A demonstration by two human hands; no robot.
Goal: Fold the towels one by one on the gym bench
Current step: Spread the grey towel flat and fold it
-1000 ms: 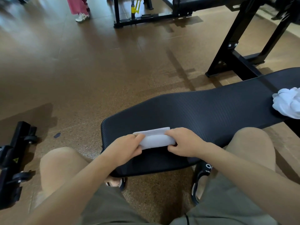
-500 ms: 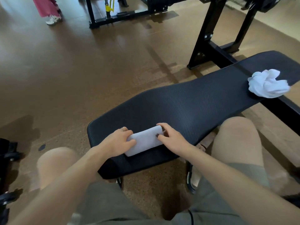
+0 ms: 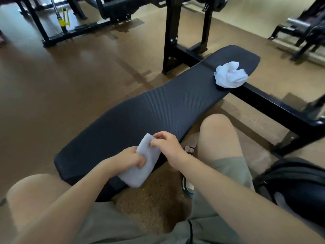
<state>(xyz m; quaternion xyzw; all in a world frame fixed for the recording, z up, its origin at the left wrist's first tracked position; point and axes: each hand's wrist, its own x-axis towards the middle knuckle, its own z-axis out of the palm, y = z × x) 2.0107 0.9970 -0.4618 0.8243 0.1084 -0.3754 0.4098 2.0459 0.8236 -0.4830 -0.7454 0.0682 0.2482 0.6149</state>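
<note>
Head view: a seated person in olive shorts holds a folded white towel point(image 3: 144, 162) over the near end of a black padded gym bench point(image 3: 158, 110), the desk for this job. The left hand point(image 3: 129, 160) has its grip curled round the towel's near side, fingers pressed into the cloth. The right hand point(image 3: 167, 147) pinches the towel's upper far corner between thumb and fingertips. The towel is tilted, its lower end hanging past the desk's near edge; whether it touches the pad cannot be told.

At the far end of the desk lies a crumpled white towel point(image 3: 230, 76), bunched in a loose heap at the pad's right edge, well apart from the hands.

A black bag point(image 3: 295, 184) sits on the floor at the right, beside the person's right knee; what it holds cannot be seen.

The desk's pad is ribbed and dark, set on a black steel frame point(image 3: 274, 103) that runs off to the right. The floor point(image 3: 61, 88) is brown, speckled and glossy. Black weight machines point(image 3: 109, 9) stand along the far side of the room, one with a yellow fitting point(image 3: 63, 22).
</note>
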